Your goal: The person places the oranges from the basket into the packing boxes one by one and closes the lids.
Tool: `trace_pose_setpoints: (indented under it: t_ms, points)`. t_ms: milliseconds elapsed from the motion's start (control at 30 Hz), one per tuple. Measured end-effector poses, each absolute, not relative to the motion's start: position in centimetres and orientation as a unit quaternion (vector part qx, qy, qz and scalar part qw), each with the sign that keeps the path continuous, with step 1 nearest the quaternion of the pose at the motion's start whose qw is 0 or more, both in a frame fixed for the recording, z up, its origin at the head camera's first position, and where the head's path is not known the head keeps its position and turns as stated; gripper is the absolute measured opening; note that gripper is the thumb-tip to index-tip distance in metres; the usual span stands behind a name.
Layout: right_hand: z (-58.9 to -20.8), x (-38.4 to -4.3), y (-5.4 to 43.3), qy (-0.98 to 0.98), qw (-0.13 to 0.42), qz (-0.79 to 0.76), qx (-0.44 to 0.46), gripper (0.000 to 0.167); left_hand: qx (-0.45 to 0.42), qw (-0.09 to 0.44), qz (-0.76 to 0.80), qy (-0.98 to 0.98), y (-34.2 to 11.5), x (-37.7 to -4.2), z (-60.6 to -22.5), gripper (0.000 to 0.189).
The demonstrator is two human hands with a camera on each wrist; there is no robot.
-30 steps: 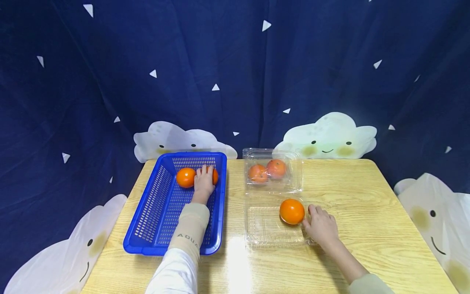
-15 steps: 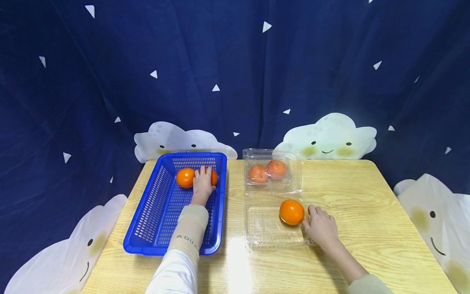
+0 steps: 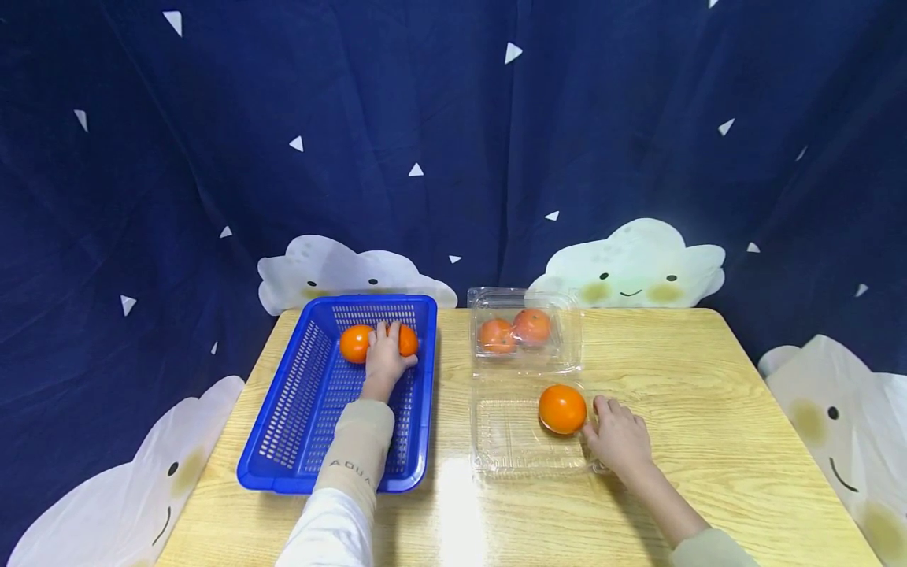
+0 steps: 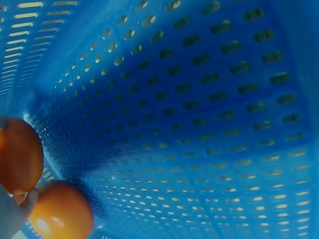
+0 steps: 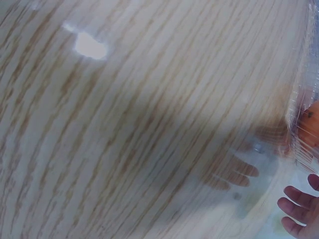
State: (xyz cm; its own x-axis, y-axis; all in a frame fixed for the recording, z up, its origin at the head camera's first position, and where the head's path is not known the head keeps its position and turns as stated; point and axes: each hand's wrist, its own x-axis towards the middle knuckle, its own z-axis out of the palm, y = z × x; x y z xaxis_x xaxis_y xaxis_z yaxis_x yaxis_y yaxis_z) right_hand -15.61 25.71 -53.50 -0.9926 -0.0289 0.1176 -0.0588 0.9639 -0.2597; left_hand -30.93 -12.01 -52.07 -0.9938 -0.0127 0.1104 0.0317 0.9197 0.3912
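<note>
In the head view, my left hand (image 3: 386, 362) reaches into the blue plastic basket (image 3: 250, 441). Its fingers curl over the right persimmon (image 3: 409, 340), close against the left persimmon (image 3: 354, 344). Both orange fruits, a persimmon (image 4: 20, 154) above and a persimmon (image 4: 62, 211) below, show beside the hand in the left wrist view. My right hand (image 3: 620, 435), fingers loosely bent, is at the right edge of a clear plastic clamshell (image 3: 506, 441). Beside its fingertips, one persimmon (image 3: 563, 409) sits in the clamshell's near half. In the right wrist view, the loose fingers (image 5: 294, 209) hold nothing.
Two paler persimmons (image 3: 532, 326) show through clear plastic in the far half of the clamshell. Basket and clamshell stand side by side on the wooden table (image 3: 680, 354). Behind the table's far edge hangs a dark blue curtain (image 3: 453, 142) with cloud prints.
My left hand has shifted slightly left over the persimmons in the basket, uncovering more of the right one. My right hand and the persimmon in the clamshell have stayed put.
</note>
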Motion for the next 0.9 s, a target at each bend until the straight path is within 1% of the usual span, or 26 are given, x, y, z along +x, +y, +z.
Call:
trace_pose_setpoints:
  t_ms: [300,500,700,900]
  points:
    - [-53.3,-15.5,25.6,-0.99,0.061,0.125,0.028,0.034,-0.032,0.142,-0.22,-0.965,-12.3,-30.9,-51.3,0.077]
    - [-53.2,-15.4,25.5,-0.991,0.058,0.118,0.027,0.035,-0.025,0.166,-0.245,-0.955,-12.1,-30.8,-50.7,0.075]
    - [-53.1,-15.3,25.5,-0.992,0.057,0.112,0.026,0.036,-0.035,0.19,-0.242,-0.951,-11.7,-30.7,-50.2,0.071]
    - [-53.1,-15.3,25.5,-0.992,0.06,0.112,0.025,0.04,-0.067,0.245,-0.25,-0.934,-11.3,-30.6,-49.7,0.069]
